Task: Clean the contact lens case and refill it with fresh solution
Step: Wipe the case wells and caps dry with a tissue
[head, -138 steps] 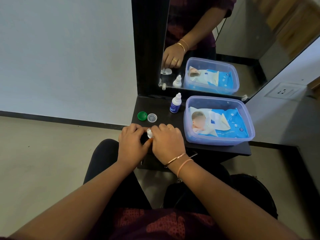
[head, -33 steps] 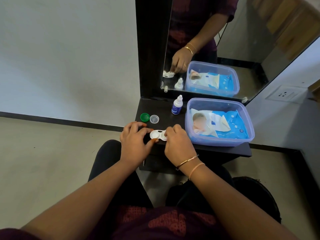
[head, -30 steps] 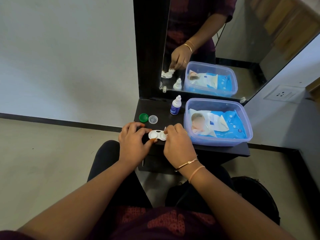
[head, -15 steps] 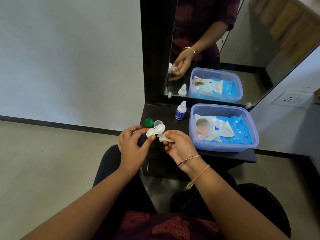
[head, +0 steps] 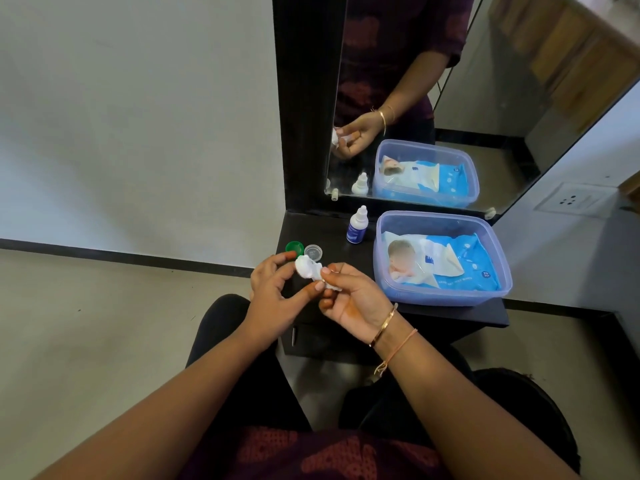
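Two hands: L fingers [head: 274, 262] & R fingers [head: 343, 272] clamped on lens case [head: 307, 267], held betw. them.

"72" on blue wipes pack [head: 464, 261], bottle [head: 356, 231] label illegible

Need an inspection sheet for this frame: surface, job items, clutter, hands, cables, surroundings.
Surface: black shelf, small, dark top.
Job's things: white lens case held above the shelf's front edge; green cap and clear cap lying side by side; solution bottle upright.
Clutter: plastic box holding a wipes pack.
Hands: left hand and right hand both pinch the case.
Cables: nothing seen.
Surroundings: mirror behind the shelf; wall socket at right.
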